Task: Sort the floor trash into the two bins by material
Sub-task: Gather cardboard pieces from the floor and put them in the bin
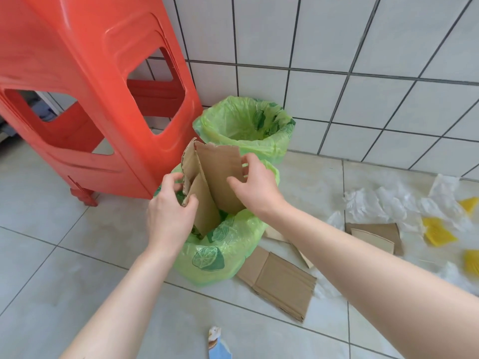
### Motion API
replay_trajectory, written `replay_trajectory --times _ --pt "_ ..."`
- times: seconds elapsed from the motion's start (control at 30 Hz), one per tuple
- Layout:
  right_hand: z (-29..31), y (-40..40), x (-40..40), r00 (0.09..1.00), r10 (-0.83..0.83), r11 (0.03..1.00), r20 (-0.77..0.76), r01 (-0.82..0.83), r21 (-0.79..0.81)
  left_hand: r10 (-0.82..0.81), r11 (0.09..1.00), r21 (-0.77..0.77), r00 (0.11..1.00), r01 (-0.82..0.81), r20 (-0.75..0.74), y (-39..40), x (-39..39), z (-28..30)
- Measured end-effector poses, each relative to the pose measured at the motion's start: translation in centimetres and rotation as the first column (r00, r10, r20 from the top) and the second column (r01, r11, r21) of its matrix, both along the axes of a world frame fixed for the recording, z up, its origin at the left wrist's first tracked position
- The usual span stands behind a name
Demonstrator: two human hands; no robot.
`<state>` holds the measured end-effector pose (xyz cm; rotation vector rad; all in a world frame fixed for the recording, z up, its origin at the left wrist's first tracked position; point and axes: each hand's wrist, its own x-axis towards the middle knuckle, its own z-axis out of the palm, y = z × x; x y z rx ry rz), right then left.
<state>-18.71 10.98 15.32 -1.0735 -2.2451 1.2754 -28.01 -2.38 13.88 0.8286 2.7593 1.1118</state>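
Observation:
A folded brown cardboard piece (215, 174) stands upright in the near green-lined bin (220, 252), its lower end inside the bag. My left hand (169, 211) pinches its left torn flap. My right hand (255, 187) grips its right panel, thumb in front. Behind stands a second green-lined bin (246, 128) against the wall; I cannot see anything in it. On the floor lie a flat cardboard sheet (282, 283), smaller cardboard pieces (375, 235), crumpled clear plastic (383, 203) and yellow scraps (438, 231).
A red plastic stool (85, 81) stands to the left, close to both bins. A white tiled wall (363, 73) closes off the back. A blue printed paper scrap (217, 344) lies near the bottom edge on the grey floor tiles.

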Motion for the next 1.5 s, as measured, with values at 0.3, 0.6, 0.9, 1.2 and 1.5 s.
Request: replay_trajectory --times 0.3,0.6,0.9,1.2,1.5 --pt "-1.3 -0.3 -0.5 0.859 0.175 0.948 0.481 -0.279 0.153 -0.163 0.885 -0.452 0.984 0.116 -0.065 1.3 -0.6 -1.9" --pt "0.5 1.2 1.3 0.959 0.178 0.953 0.223 -0.224 0.205 -0.137 0.829 -0.552 0.990 0.095 -0.036 1.6 -1.2 1.3" --pt "2.5 2.3 12.2 0.968 0.194 0.976 0.161 -0.207 0.069 -0.250 0.965 -0.129 0.943 0.226 -0.220 2.2 6.3 4.4" --pt "-5.1 3.6 26.6 0.910 0.002 0.995 0.416 0.038 -0.088 -0.526 0.844 -0.175 0.846 0.507 -0.086 1.6 17.7 -2.0" --pt "-11.8 3.2 28.6 0.743 0.135 0.990 0.656 -0.127 -0.061 -0.784 0.292 -0.761 0.601 0.579 0.156 4.4 16.9 -8.6"
